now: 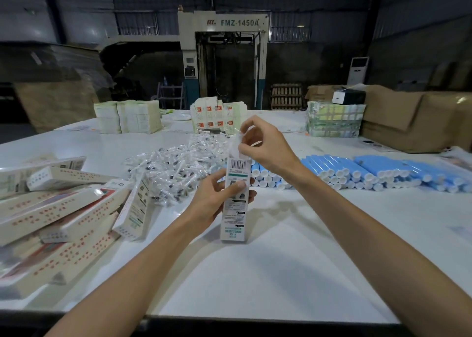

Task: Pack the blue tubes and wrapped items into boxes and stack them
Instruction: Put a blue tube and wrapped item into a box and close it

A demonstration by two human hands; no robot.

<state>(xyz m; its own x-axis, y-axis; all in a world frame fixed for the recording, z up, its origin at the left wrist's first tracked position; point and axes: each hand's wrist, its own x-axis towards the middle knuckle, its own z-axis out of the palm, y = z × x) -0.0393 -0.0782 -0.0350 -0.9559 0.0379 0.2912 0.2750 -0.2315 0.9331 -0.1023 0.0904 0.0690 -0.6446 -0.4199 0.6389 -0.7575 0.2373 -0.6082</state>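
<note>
left hand (pixel 219 196) gripped box (pixel 235 214) upright on table (pixel 281 260), right hand (pixel 265 145) pinched wrapped item (pixel 233 145) at its open top. Risk: wrapper could snag on the mouth (looked crumpled) and the push tip the box, grip being mid-body. tubes (pixel 357 173) lay just behind.

Dim hall, bright glare on the white table (pixel 293 273), soft shadows, wide-angle edge distortion.
</note>
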